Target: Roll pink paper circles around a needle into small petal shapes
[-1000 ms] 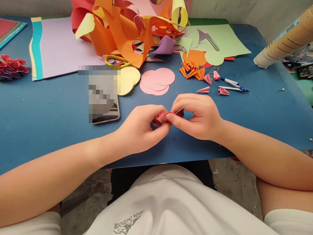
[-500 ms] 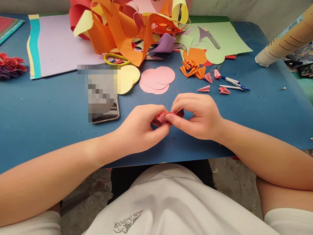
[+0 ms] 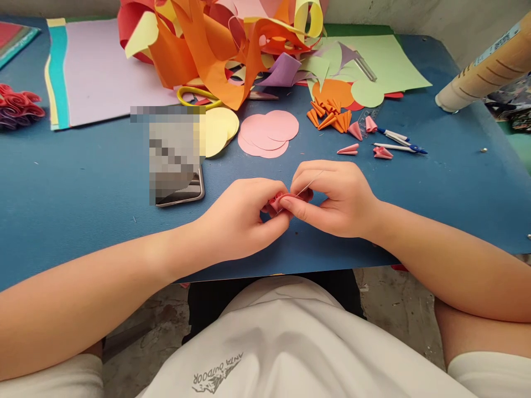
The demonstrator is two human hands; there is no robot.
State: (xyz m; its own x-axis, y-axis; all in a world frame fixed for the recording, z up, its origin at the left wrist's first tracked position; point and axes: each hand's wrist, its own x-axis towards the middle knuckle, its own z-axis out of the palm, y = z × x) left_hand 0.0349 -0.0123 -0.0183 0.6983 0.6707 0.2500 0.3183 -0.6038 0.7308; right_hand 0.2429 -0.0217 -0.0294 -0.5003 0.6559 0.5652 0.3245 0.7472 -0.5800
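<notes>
Close together over the table's front part, both hands work on one small curled pink paper piece point(image 3: 275, 202). My left hand point(image 3: 244, 221) is closed round it, thumb and forefinger at its edge. My right hand point(image 3: 338, 196) pinches the paper's right side between thumb and fingers. A thin needle-like rod point(image 3: 312, 181) runs slantwise along the curled edge and sticks out above the right thumb. The fingers hide most of the paper. Just beyond lie pink paper circles point(image 3: 269, 134), a pink paper cone point(image 3: 348, 150) and several small orange paper cones point(image 3: 329, 115).
A phone point(image 3: 188, 196), partly blurred out, lies left of the hands near yellow circles point(image 3: 218, 132). Yellow-handled scissors point(image 3: 199, 91) rest under a heap of paper scraps point(image 3: 215, 47). Compasses point(image 3: 400, 146) lie at right; a tan cylinder point(image 3: 481, 72) stands farther right.
The rod's upper end has dropped slightly and shifted left, and the fingers have shifted a little on the pink paper. Both hands otherwise stay in place.
</notes>
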